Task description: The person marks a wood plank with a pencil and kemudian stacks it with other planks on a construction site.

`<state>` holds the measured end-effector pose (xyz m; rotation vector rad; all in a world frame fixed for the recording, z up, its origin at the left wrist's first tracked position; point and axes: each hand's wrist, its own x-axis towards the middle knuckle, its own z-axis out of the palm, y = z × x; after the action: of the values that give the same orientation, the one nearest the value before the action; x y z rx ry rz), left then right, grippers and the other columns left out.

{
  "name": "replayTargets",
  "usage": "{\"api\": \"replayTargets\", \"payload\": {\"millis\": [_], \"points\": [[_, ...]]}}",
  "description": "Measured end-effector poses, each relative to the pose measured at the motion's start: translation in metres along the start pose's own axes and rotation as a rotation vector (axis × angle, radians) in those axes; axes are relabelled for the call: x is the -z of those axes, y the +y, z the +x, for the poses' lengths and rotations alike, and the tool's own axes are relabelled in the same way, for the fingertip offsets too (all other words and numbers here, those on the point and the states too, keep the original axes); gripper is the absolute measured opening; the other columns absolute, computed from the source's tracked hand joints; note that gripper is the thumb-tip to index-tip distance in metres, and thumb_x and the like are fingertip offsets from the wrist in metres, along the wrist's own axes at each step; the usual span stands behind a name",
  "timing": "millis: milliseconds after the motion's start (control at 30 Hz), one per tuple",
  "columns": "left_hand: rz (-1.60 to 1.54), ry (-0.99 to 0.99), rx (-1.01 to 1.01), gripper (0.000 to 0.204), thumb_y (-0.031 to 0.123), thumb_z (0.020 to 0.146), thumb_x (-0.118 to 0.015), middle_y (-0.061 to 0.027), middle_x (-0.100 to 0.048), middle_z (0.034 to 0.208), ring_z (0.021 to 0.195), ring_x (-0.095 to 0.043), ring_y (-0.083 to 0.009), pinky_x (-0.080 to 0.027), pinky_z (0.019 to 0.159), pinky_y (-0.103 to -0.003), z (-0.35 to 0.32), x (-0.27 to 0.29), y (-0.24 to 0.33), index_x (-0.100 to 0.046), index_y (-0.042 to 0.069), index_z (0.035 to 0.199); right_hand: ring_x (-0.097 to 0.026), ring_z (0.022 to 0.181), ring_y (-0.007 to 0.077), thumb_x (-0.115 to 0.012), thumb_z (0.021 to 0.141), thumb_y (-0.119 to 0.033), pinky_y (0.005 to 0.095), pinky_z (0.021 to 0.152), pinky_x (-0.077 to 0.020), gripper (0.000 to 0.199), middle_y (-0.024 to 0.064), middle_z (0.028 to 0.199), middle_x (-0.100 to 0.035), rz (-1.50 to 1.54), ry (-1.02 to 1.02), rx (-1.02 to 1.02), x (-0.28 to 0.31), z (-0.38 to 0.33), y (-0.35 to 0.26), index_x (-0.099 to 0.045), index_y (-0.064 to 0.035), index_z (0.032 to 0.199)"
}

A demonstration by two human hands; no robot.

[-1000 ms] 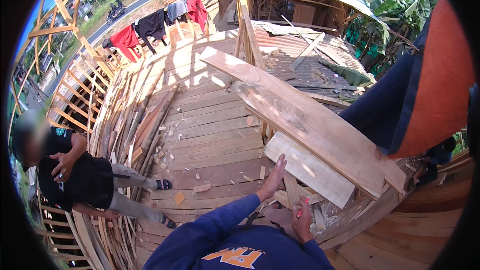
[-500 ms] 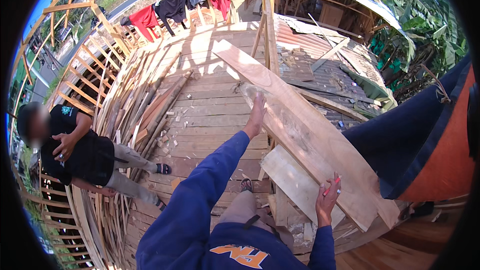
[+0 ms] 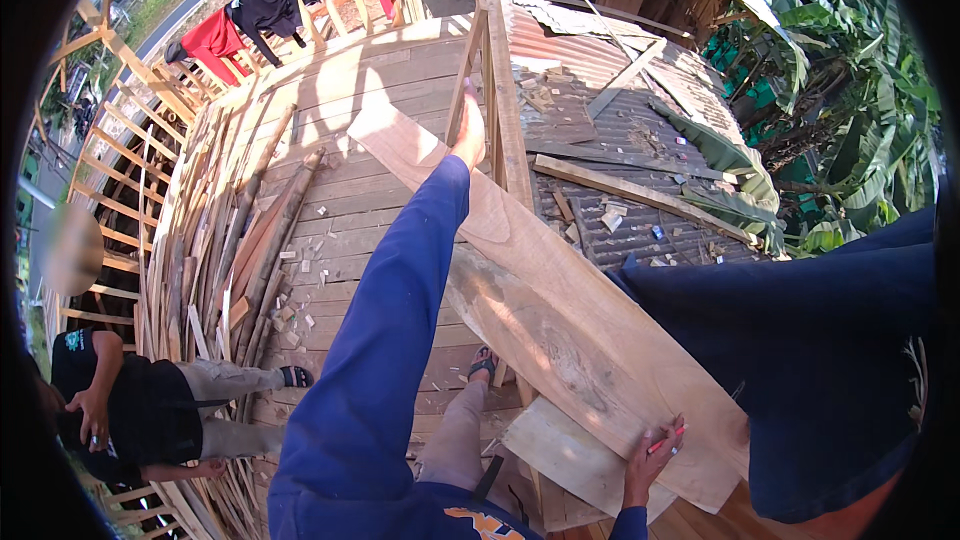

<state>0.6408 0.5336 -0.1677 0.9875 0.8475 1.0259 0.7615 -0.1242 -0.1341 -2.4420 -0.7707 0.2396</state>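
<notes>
A long light-brown plank [image 3: 560,260] runs diagonally from far left to near right. Overlapping its near side is a second, broad plank [image 3: 545,325] with a grey stain. My left hand [image 3: 468,130] is stretched out at the far part of the long plank, beside a slanting wooden brace. Its fingers look extended, though their tips blend with the brace. My right hand [image 3: 650,455] rests at the near end of the stained plank, its fingers closed around a red pencil [image 3: 667,440]. Below the planks lies a pale flat board [image 3: 560,450].
A wooden post [image 3: 505,90] rises beyond the planks. Long timber strips [image 3: 235,230] lie piled at left, where another person [image 3: 140,400] stands. Wood scraps litter the floorboards and the corrugated roof [image 3: 570,110]. Dark cloth [image 3: 800,340] hangs at right; clothes drape over the far railing.
My left hand has moved off the stained plank to farther up, beside the brace. My right hand still holds the pencil. The whole view has shifted, with the other person lower at left.
</notes>
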Motion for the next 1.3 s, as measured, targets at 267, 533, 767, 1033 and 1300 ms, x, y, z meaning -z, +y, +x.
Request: {"api": "replayTargets", "payload": {"millis": [267,533,767,1033,1300], "points": [[-0.011,0.178,0.106,0.103,0.082,0.083,-0.023,-0.0149,0.003,0.16,0.147,0.002,-0.0287,-0.001,0.116,-0.047,0.108,0.006,-0.015,0.0,0.01,0.154,-0.016,0.144,0.0402,-0.046,0.097,-0.018,0.0502,0.116,-0.0023,0.022,0.0253,0.151,-0.029,0.087,0.051,-0.125,-0.012,0.004,-0.002,-0.043,-0.002,0.112],[0.075,-0.171,0.173,0.101,0.081,0.085,-0.018,-0.0176,-0.013,0.158,0.145,-0.012,-0.0324,-0.011,0.117,-0.043,0.138,-0.02,-0.078,-0.008,0.007,0.153,-0.033,0.136,0.0384,-0.056,0.096,-0.025,0.0445,0.108,-0.0347,0.037,0.0278,0.147,-0.03,0.092,0.045,-0.218,-0.008,0.005,-0.009,-0.044,-0.003,0.123],[0.062,-0.025,0.333,0.101,0.083,0.084,-0.02,-0.0167,-0.02,0.156,0.143,-0.02,-0.0318,-0.022,0.114,-0.047,0.118,-0.043,-0.054,-0.015,0.009,0.153,-0.029,0.137,0.041,-0.059,0.095,-0.024,0.0475,0.112,-0.0275,0.034,0.0284,0.147,-0.029,0.03,0.062,-0.233,-0.007,0.002,-0.016,-0.044,-0.0035,0.117],[0.223,-0.054,0.318,0.096,0.078,0.088,-0.022,-0.0153,-0.025,0.154,0.141,-0.025,-0.0298,-0.022,0.114,-0.041,0.122,-0.048,-0.077,-0.018,0.007,0.152,-0.027,0.138,0.0407,-0.058,0.095,-0.025,0.0473,0.111,-0.0277,0.038,0.0267,0.148,-0.03,0.054,0.042,-0.258,-0.008,0.002,-0.017,-0.043,-0.0017,0.121],[-0.08,-0.154,0.234,0.102,0.081,0.086,-0.026,-0.0147,-0.019,0.156,0.143,-0.02,-0.0267,-0.018,0.115,-0.038,0.132,0.0,-0.129,-0.014,0.004,0.152,-0.025,0.139,0.0401,-0.058,0.095,-0.023,0.0462,0.111,-0.0275,0.039,0.0261,0.15,-0.027,0.045,-0.022,-0.2,-0.003,0.005,-0.007,-0.042,-0.0012,0.123]]}}
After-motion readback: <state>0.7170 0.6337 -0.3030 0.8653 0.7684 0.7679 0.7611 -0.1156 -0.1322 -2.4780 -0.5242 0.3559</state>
